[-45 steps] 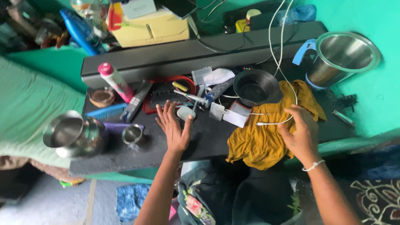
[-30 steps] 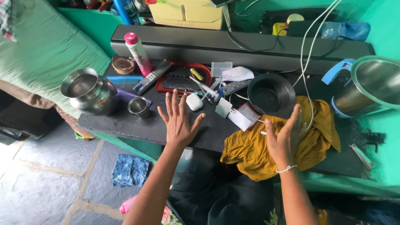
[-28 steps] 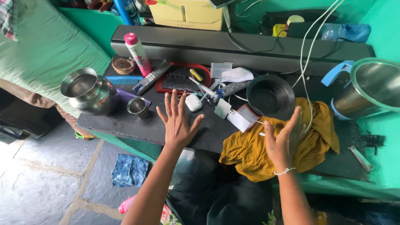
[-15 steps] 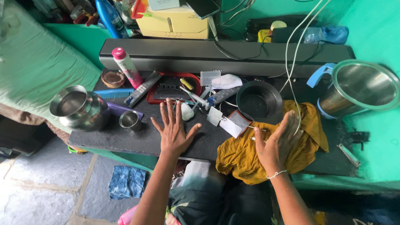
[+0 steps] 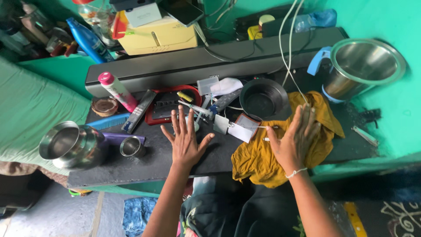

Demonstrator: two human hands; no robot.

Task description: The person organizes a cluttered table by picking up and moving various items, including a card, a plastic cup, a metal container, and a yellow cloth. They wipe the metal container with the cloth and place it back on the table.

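Head camera: my two hands hang spread above a cluttered dark shelf [image 5: 131,169].
Left hand [image 5: 186,140]: fingers wide, holding nothing, over the shelf's middle; its fingertips [image 5: 181,115] are near a small white case [image 5: 193,125].
Right hand [image 5: 296,139]: flat and empty, over the yellow cloth [image 5: 258,160] draped at the front edge.
White cable [image 5: 289,57]: runs down to that cloth.
Black bowl [image 5: 262,93]: just behind the cloth.
Left end: steel pot [image 5: 66,145], small steel cup [image 5: 130,147].

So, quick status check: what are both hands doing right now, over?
Left hand open, fingers spread, flat over dark shelf. Right hand open above mustard cloth, white cable by fingertips. Small white case just beyond left fingertips.
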